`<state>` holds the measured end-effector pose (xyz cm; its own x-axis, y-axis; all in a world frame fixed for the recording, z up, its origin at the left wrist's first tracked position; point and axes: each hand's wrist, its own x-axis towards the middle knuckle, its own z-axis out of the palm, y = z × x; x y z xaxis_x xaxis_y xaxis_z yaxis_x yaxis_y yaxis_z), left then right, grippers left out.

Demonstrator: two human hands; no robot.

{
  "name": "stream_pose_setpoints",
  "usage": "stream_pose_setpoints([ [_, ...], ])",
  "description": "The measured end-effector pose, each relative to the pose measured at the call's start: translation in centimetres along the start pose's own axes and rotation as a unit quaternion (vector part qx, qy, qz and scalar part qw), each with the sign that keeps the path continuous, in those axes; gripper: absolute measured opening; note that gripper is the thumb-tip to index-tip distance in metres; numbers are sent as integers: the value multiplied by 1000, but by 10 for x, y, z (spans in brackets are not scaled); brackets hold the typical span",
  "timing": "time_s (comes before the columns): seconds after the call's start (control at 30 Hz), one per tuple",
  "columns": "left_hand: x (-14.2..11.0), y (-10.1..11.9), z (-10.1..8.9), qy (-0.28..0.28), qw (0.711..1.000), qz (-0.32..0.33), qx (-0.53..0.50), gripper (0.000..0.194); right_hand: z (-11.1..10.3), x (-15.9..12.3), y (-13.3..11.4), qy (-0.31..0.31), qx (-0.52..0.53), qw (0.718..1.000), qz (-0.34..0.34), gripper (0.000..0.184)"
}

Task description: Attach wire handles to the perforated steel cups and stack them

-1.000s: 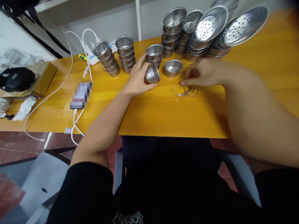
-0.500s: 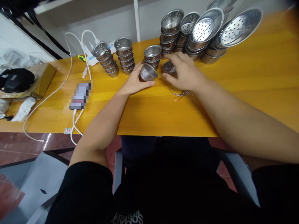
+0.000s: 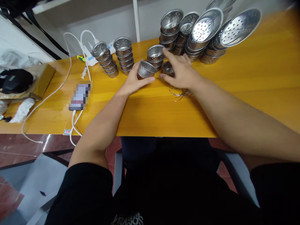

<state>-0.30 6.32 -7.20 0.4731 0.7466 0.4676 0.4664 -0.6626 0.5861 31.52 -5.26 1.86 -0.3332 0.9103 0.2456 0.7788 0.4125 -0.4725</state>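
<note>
- A pale back panel is closing off the far side of the yellow table, where everything within reach is standing or lying.
- The left hand is gripping a tilted cup, its fingers curving around the far side and its thumb lying along the near side; this hold is probably keeping the opening facing up and rightward.
- The right hand is reaching over a low cup, thumb and index finger spreading apart; whether the other fingers are gripping its wall, I cannot tell.
- The index finger is pointing at the rim of a short stack, just beyond the tilted cup; contact there is unclear.
- Curved wires are lying loosely on the near side of the right hand, seemingly for easy picking.
- Two taller stacks are standing to the left, cups nesting, likely to save room.
- Larger perforated vessels are crowding the far right, some leaning.
- A phone is lying well left, plugged into a white cable.
</note>
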Motion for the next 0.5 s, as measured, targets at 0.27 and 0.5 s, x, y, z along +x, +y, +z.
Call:
stream_pose_setpoints([
  [0.27, -5, 56, -14, -57, 993, -39, -99, 131, -6, -1, -11, -4, 13, 1000, 11, 103],
  [0.5, -4, 80, -30, 34, 992, -41, -110, 125, -11, -8, -16, 9, 78, 995, -64, 106],
])
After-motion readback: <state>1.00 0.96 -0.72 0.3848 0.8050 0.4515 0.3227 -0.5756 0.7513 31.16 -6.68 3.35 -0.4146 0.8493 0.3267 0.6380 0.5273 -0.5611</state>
